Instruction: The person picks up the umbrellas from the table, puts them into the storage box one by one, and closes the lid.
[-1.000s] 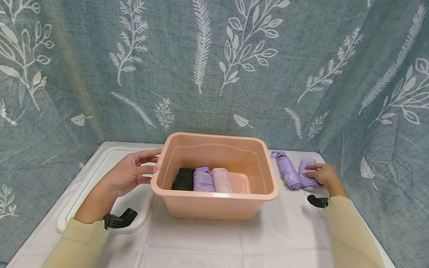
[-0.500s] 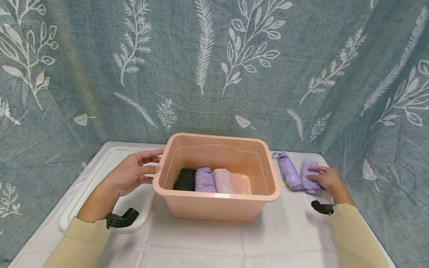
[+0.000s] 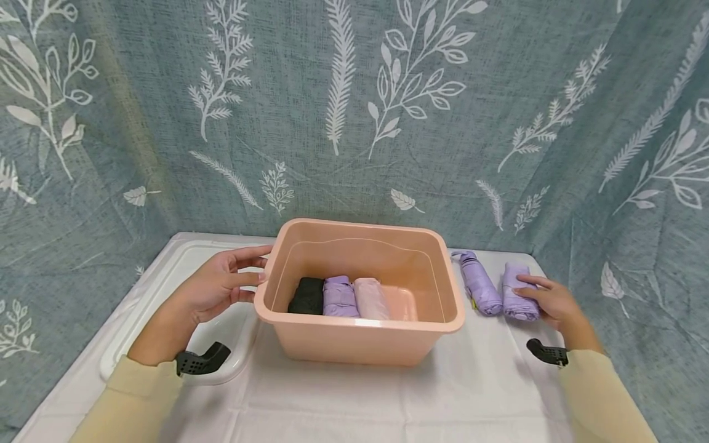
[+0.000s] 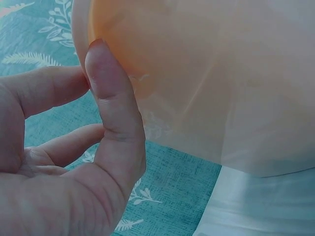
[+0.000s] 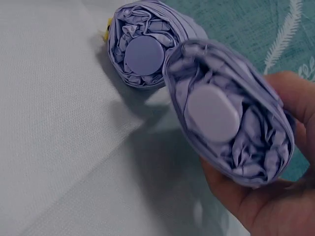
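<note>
In the head view, my left hand (image 3: 207,290) pinches the tub (image 3: 354,346) by its side; three rolls (image 3: 340,298) lie in it. Right of it, my right hand (image 3: 556,303) grips an umbrella (image 3: 512,296) just beside another umbrella (image 3: 479,286). At my left wrist, my thumb (image 4: 115,101) is inside the tub, fingers (image 4: 54,89) outside. At my right wrist, the gripped umbrella shows its pale cap (image 5: 213,113)

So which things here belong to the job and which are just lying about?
Likely part of the job:
peach tub, left hand at its rim
folded purple umbrella in the right hand
second purple umbrella beside it
black bundle, purple bundle and pink bundle in the tub

Seemingly just lying about:
white lid or tray, left
leaf-patterned curtain behind
</note>
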A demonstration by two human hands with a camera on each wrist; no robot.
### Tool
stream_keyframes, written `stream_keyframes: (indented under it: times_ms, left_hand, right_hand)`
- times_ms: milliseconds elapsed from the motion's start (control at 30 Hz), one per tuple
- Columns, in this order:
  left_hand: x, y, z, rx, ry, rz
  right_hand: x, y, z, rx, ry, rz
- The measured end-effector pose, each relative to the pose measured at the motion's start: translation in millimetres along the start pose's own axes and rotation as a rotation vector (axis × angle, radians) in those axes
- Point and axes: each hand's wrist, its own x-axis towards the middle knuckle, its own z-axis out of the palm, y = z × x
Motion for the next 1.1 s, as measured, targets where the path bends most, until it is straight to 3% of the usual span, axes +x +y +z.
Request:
stream_keyframes:
  times_ms: [300,533,1100]
  left_hand:
    - [0.5,1.3,1.3,0.019,0.000,-0.014]
    - [0.9,2.4,0.6,0.016,0.002,-0.013]
    - [0.4,3.9,-0.1,0.017,-0.004,-0.021]
  right_hand:
    - [-13.3,-6.1,-0.7,0.263,-0.089,-0.034]
    - [-25.3,-21.8,7.1,0.278,-0.139,-0.115]
    - [-53.9,-63.5,27.6,0.241,-0.221,-0.195]
